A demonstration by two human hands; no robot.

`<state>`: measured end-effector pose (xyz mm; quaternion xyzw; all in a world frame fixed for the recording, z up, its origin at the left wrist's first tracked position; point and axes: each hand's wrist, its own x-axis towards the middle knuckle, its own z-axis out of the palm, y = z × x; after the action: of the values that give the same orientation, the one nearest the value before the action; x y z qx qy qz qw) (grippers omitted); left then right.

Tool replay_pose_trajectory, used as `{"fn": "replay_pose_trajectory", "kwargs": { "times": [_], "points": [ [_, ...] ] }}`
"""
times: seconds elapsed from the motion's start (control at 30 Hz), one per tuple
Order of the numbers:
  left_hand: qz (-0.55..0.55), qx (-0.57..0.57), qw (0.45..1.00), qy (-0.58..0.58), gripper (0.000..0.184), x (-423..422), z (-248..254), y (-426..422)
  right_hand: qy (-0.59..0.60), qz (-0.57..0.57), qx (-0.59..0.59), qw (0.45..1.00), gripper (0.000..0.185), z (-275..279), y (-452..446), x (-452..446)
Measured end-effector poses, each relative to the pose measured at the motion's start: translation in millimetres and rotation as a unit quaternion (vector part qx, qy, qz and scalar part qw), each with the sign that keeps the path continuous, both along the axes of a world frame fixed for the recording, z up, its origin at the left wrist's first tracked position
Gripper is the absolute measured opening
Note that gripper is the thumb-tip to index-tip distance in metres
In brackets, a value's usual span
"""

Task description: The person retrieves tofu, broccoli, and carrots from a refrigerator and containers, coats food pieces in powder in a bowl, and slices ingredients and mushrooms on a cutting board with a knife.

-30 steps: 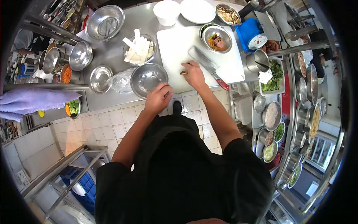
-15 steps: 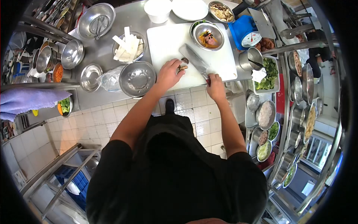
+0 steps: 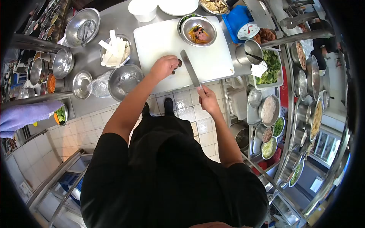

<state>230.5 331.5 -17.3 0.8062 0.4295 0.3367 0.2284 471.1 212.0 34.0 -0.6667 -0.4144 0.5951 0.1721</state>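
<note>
My left hand (image 3: 164, 67) is on the white cutting board (image 3: 159, 43), its fingers curled at small dark-brown mushroom pieces (image 3: 180, 62). Part of the mushroom is hidden by the fingertips. In my right hand (image 3: 208, 98), at the board's front edge, is the handle of a kitchen knife (image 3: 189, 68) with a broad blade. The blade stands nearly on edge just right of the mushroom, its tip pointing away from me. Near the board's back, a metal bowl (image 3: 185, 41) contains pink meat and orange and dark strips, overlapping another bowl with green pieces.
Left of the board are a metal bowl (image 3: 110, 89) and a bowl with white slabs (image 3: 118, 53). A blue scale (image 3: 231, 26), metal pot (image 3: 243, 57) and basket of leafy greens (image 3: 282, 78) stand right. A metal rail (image 3: 300, 36) crosses the right side.
The knife has turned from lying nearly flat to standing on edge, and its handle has come nearer to me. My left hand stays at the mushroom with fingers more curled. The view has shifted.
</note>
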Motion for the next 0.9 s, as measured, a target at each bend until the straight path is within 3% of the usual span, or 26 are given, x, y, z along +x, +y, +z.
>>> {"fn": "replay_pose_trajectory", "kwargs": {
  "times": [0.07,0.13,0.3,0.43,0.53,0.63,0.9],
  "points": [
    [-0.010,0.063,0.998,0.014,0.011,5,3,-7,-0.069,0.011,0.019,0.997,0.044,-7,-1,-5],
    [-0.002,0.051,0.998,0.022,0.010,9,-1,-9,-0.127,0.017,0.076,0.989,0.054,-17,-5,-9],
    [-0.012,0.082,0.996,0.023,0.008,9,-6,-6,-0.153,0.038,0.100,0.982,0.054,20,-7,-7],
    [0.006,0.076,0.997,0.008,0.009,12,-8,-12,-0.185,0.073,0.138,0.970,0.054,1,5,-11],
    [0.006,0.070,0.998,0.005,0.008,11,-12,-15,-0.176,0.100,0.094,0.975,0.052,14,10,-6],
    [0.018,0.068,0.998,-0.005,0.009,9,-12,-9,-0.172,0.068,0.164,0.969,0.050,8,-4,-4],
    [0.048,0.062,0.997,-0.022,0.007,12,-10,-17,-0.164,0.082,0.122,0.976,0.050,19,-1,-4]
  ]
}}
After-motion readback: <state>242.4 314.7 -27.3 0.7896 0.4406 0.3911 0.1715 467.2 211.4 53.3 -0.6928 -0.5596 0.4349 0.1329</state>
